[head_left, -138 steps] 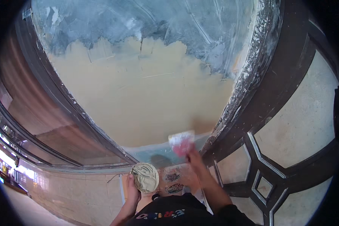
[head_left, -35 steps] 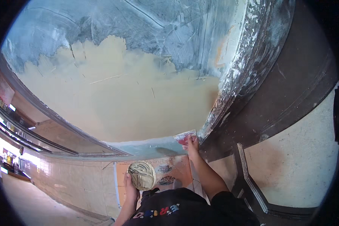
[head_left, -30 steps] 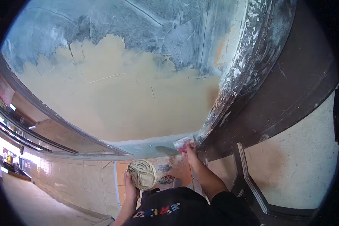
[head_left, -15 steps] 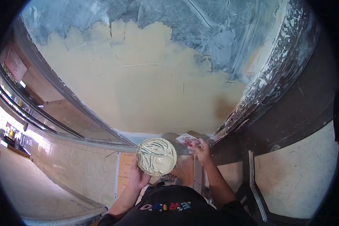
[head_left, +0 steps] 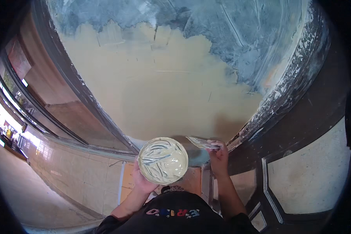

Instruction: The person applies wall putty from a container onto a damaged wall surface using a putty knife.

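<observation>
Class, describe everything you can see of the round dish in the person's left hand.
The round dish is a shallow pale disc, coated across its face with creamy beige paste scored by curved scrape marks. It faces the camera, held up from below by the left hand. The scraper in the right hand sits just right of it, apparently not touching.

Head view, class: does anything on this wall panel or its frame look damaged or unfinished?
Yes. The cream filler coat ends in a ragged edge, leaving the upper wall panel bare blue-grey and scratched. The dark frame on the right is splattered white.
</observation>
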{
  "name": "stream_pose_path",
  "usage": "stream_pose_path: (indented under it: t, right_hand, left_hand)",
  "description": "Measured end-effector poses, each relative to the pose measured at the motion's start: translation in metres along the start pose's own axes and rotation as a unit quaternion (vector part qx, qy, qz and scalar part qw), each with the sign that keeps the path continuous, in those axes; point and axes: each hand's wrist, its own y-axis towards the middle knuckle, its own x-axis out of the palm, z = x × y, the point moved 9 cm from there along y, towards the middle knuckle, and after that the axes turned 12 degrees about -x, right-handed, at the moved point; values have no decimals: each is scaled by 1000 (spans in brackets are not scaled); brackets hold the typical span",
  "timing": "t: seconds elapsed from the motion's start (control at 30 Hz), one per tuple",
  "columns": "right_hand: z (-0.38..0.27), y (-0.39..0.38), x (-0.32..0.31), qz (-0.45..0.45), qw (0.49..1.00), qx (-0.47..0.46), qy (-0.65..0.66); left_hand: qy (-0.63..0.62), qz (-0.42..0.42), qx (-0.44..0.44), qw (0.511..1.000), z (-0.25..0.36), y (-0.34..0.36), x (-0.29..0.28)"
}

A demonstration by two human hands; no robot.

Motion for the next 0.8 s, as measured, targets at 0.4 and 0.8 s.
stream_pose_path:
  t: [0.4,0.8]
  right_hand:
    - [-21,13,25,-1,1000,-19,18]
    - [-40,24,2,15,999,-46,-10]
  left_hand:
    - [228,102,59,966,16,-18,-30]
    - [18,3,-100,995,-36,-3,13]
